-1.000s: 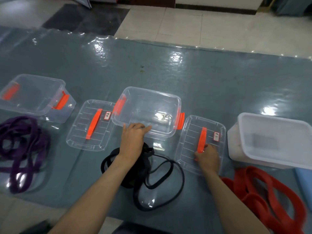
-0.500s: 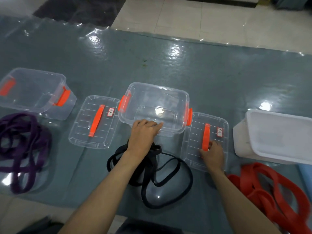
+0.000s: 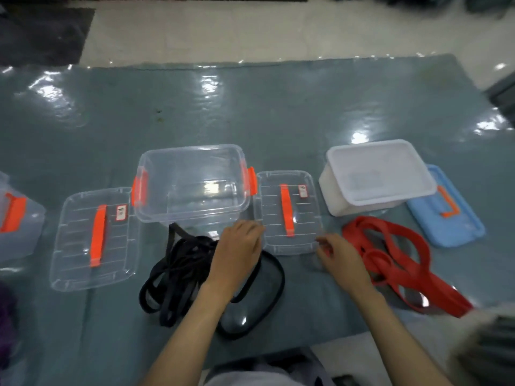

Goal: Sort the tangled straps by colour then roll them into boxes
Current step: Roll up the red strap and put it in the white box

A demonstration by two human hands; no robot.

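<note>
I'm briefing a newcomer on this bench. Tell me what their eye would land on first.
The red straps grab the eye first, sprawled bright at the right, in front of the white box. Next comes the tangle of black straps at centre, just in front of the clear box with orange latches; the left hand hovers over it. The right hand sits by the near corner of the clear lid with the orange handle.

1 head view, steeply down, close, somewhat blurred.
</note>
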